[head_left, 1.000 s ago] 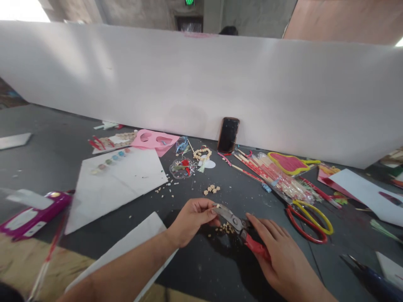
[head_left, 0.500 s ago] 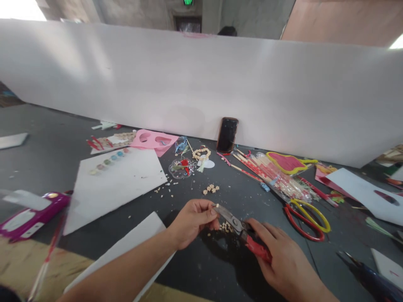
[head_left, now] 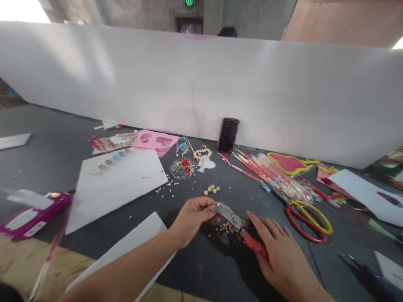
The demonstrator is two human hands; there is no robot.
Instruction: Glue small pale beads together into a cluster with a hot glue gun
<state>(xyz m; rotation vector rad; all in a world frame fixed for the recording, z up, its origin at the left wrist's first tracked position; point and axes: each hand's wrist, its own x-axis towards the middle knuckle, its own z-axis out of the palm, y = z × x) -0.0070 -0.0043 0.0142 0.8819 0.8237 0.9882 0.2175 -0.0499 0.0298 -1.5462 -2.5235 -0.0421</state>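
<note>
My right hand (head_left: 283, 256) is wrapped round a pair of red-handled cutting pliers (head_left: 234, 219). Their jaws point left and reach the fingertips of my left hand (head_left: 197, 218). There my left thumb and forefinger pinch a small pale stick piece (head_left: 217, 205), mostly hidden by the fingers. Under the pliers lies a loose heap of small cut pieces (head_left: 227, 227) on the dark table. Just beyond my left hand sits a cluster of pale beads (head_left: 212, 190).
A white panel (head_left: 141, 75) stands behind, with a phone (head_left: 228, 135) leaning on it. Scissors (head_left: 310, 220) and wrapped sticks (head_left: 277, 178) lie to the right. White boards (head_left: 116, 188), a clear dish (head_left: 182, 168) and a purple glue gun (head_left: 37, 214) are on the left.
Both hands stay almost in place. The pliers' handles look slightly further apart, and the whole view has shifted a little.
</note>
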